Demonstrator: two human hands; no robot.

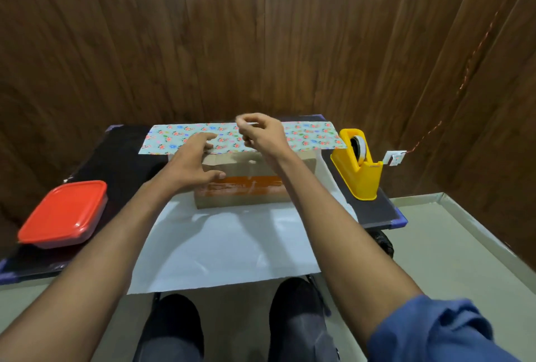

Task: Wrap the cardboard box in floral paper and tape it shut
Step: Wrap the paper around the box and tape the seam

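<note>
While I hold both hands over the box, the parts of the scene read as follows.

Cardboard box (pixel 249 184): lies on the table (pixel 374 210) in front of me, long axis running left to right, resting on the white underside of the floral paper (pixel 232 251).

Far flap of paper (pixel 307 136): folded up over the box top, printed side showing; its near edge runs along the box's length, just beyond my knuckles.

Left hand (pixel 188 164): fingers spread and relaxed, gripping nothing, over the left end of the box top; I cannot tell whether the fingertips press the flap.

Right hand (pixel 262 132): raised above the flap, thumb and fingers drawn narrowly together on what looks like a short strip of tape (pixel 248 123); blur leaves this uncertain.

Tape dispenser (pixel 358 164): yellow, on my right, well apart from the box.

Red container (pixel 65 213): lidded, at the table's left edge.

Governing relation: the flap's edge lies directly below and slightly toward me from the right hand. The right hand is nearer the seam's middle, so in my judgement it lowers the strip across the edge while the left steadies the paper.

Near sheet: not yet raised.
</note>
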